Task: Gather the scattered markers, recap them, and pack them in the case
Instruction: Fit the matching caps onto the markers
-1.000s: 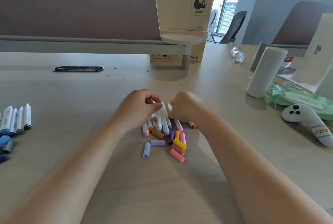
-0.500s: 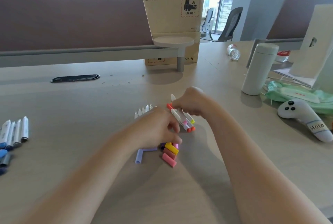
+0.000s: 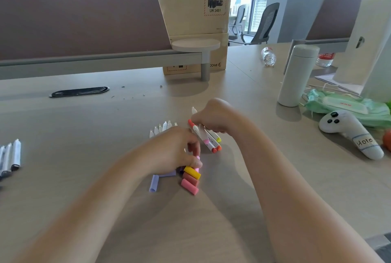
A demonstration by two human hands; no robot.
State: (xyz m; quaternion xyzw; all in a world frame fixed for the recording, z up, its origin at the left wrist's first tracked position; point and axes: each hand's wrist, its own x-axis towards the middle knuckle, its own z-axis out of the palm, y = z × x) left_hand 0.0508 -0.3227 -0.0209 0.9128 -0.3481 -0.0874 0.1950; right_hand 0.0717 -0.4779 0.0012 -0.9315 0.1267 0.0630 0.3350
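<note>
R hand (image 3: 213, 118) clutches markers (image 3: 208, 142); L hand (image 3: 175, 150) pinches pink cap (image 3: 197, 158) over loose caps (image 3: 190, 181); bottle (image 3: 296, 76), controller (image 3: 349, 133) rt.

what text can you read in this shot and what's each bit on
"PICO": middle cardboard box.
"UN 3481": battery warning label on that box.
"PICO", upside down: bottom cardboard box.
"Holo": handwritten label on the white controller.
Too blurred to read: red print on the green wipes pack, print on a marker, the bottle's red label.

Cardboard boxes (image 3: 194, 10) stood at twelve o'clock; a white flask (image 3: 296, 76) and a white controller (image 3: 349, 133) sat at two o'clock.
</note>
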